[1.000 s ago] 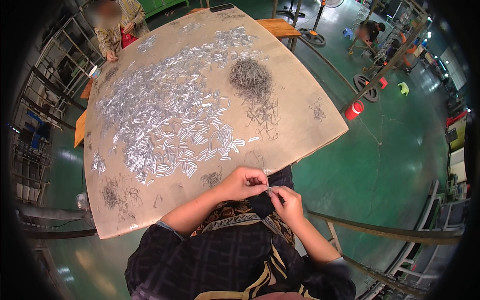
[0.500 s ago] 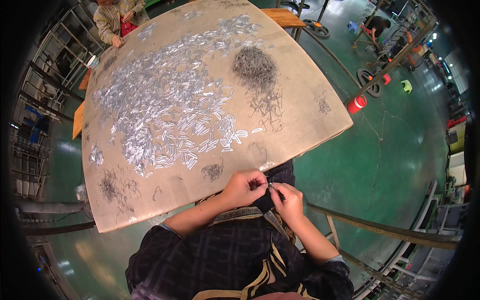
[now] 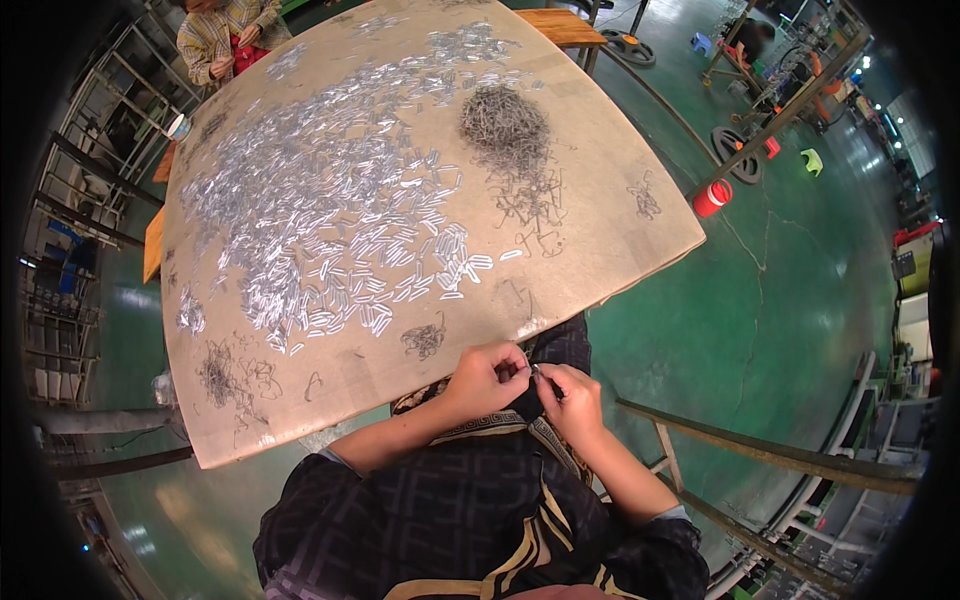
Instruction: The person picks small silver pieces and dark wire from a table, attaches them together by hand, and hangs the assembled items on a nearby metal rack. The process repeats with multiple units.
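At the near edge of the table, my left hand (image 3: 488, 377) and my right hand (image 3: 572, 396) meet fingertip to fingertip above my lap. Both are closed in a pinch. A tiny dark bit shows between the fingertips, too small and covered to name. On the brown-covered table (image 3: 600, 210) beyond them lies a wide spread of small, shiny, elongated metal pieces (image 3: 340, 220). To its right is a dark heap of thin, bent wire-like pieces (image 3: 505, 120), with loose strands trailing toward me. A smaller dark tangle (image 3: 423, 341) lies near my left hand.
A person in a checked top (image 3: 213, 45) is at the far left table edge, hands raised. A red container (image 3: 713, 198) stands off the right corner. A metal rail (image 3: 760, 447) runs at my right. A wooden bench (image 3: 562, 27) adjoins the far side.
The person across the table has lifted a hand off the table edge toward their body. My hands stay pinched together, shifted very slightly; the shiny glint between my fingertips is now less visible.
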Demonstrator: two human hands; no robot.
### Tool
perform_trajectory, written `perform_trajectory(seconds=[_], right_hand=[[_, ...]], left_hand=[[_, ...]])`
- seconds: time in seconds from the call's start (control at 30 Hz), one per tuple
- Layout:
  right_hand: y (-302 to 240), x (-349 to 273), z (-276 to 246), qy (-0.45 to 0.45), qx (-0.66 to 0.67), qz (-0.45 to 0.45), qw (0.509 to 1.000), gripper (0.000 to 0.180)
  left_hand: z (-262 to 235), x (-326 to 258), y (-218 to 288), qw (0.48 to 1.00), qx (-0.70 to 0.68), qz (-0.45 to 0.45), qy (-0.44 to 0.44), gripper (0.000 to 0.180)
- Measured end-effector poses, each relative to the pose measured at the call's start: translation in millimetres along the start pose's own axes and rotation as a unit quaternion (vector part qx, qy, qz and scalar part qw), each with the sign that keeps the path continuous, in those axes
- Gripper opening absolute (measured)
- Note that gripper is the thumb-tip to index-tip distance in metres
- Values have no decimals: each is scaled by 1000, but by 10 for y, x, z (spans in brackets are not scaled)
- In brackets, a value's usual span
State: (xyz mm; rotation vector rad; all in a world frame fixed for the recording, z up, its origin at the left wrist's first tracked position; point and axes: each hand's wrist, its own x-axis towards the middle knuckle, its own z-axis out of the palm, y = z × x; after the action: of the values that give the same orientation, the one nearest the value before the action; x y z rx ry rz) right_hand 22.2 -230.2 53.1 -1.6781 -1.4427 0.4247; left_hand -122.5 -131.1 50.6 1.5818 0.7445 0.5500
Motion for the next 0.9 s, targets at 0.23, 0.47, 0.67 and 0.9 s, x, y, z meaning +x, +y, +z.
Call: perform_trajectory(seconds=[0.23, 0.47, 0.67, 0.9], right_hand=[[-2, 25, -43, -32, 16, -8, 999, 14], [143, 69, -146, -63, 117, 20, 991, 13], [342, 498, -215, -25, 69, 48, 996, 17], [650, 1331, 401, 4, -113, -76, 991, 25]], left_hand=[[27, 63, -39, 985, 9, 174, 13, 9], [-7, 58, -78, 954, 50, 296, -15, 16], [-66, -13, -66, 954, 78, 287, -38, 17], [-62, -45, -5, 952, 99, 289, -34, 17]])
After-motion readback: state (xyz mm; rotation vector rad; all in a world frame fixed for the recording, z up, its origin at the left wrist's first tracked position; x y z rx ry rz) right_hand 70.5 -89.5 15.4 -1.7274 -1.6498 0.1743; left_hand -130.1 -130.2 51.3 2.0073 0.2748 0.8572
